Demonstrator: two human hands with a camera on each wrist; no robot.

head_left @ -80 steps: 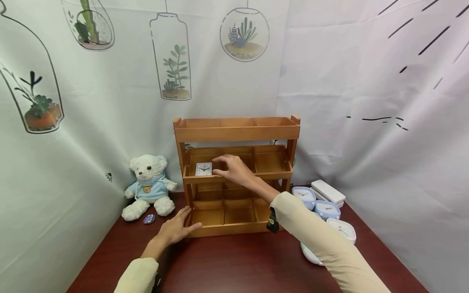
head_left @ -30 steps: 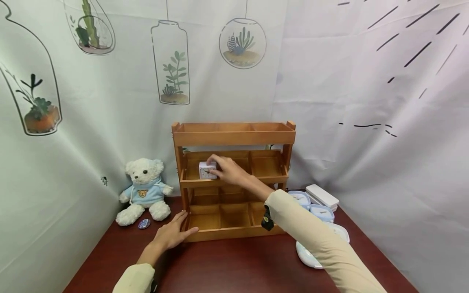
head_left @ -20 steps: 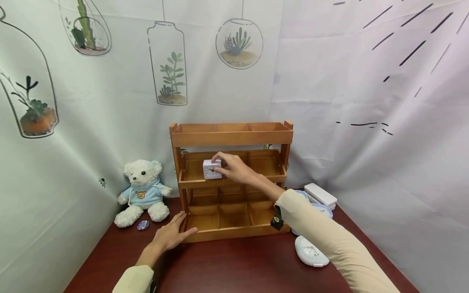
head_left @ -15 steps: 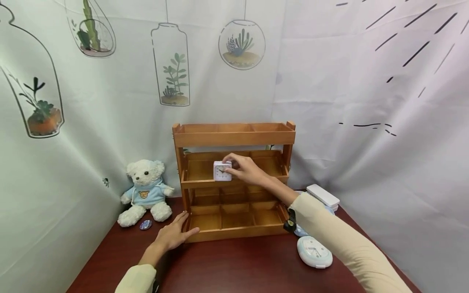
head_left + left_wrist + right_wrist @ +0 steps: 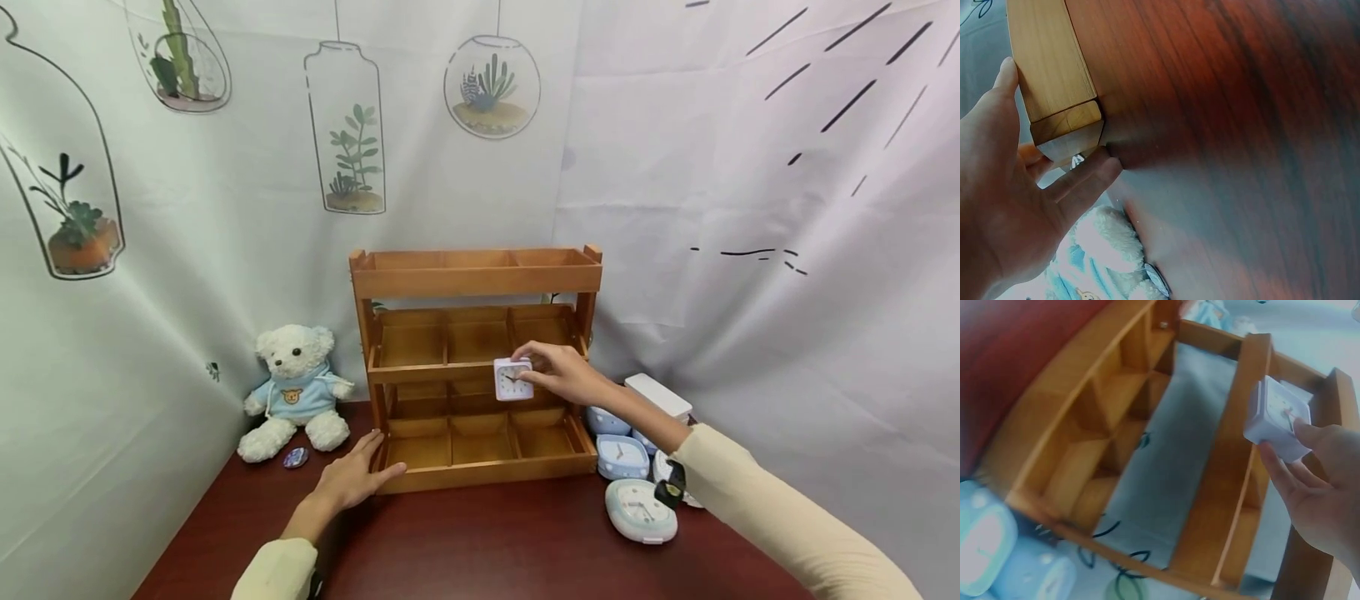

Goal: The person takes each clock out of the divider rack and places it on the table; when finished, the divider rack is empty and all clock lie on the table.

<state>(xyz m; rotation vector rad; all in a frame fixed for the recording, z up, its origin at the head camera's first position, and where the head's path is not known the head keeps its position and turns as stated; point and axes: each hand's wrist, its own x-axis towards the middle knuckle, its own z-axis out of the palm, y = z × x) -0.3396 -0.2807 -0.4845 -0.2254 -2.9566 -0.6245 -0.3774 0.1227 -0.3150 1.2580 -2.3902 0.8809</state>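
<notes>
My right hand (image 5: 566, 372) pinches a small white square alarm clock (image 5: 513, 379) between thumb and fingers, in front of the wooden three-tier shelf (image 5: 480, 283). In the right wrist view the thumb of the right hand (image 5: 1325, 481) lies on the dial side of the clock (image 5: 1279, 419), with fingers behind and below it. At the shelf's lower left corner my left hand (image 5: 347, 481) rests with its fingers extended. In the left wrist view, thumb and fingers of the left hand (image 5: 1016, 194) lie on either side of the shelf's end (image 5: 1054, 69).
To the right on the dark red table (image 5: 450, 550) stand a pale round clock (image 5: 641, 510), a blue clock (image 5: 622, 457) and other clocks, partly behind the right arm. White boxes (image 5: 658, 395) lie behind them. A teddy bear (image 5: 296, 392) and a round badge (image 5: 296, 457) are at left.
My right hand has gripped the clock in the middle tier's left compartment, lifted it out and carried it right and lower, in front of the shelf. The left hand stays at the corner.
</notes>
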